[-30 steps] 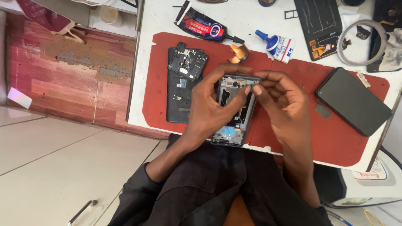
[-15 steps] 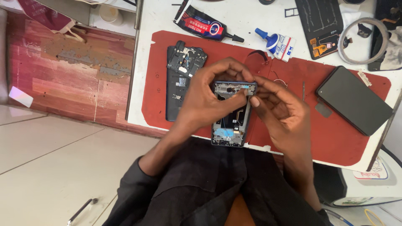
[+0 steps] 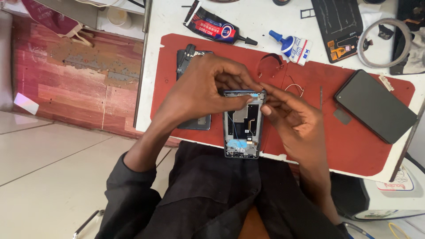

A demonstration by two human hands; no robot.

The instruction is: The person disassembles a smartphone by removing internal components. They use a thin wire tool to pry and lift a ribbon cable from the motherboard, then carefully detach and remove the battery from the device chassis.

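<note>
Centrally, both hands [image 3: 208, 90] [image 3: 294, 121] pinching phone frame [image 3: 242, 128] top edge, mat [image 3: 354, 146] edge near

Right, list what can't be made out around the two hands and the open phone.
- Head view: top edge of the phone frame is covered by the fingertips of the left hand and right hand; what they pinch there cannot be told.
- Second phone body: mostly hidden under the left hand.
- Parts inside the frame: too small to identify.
- Black panel and cable loop: cut off by the top edge.
</note>
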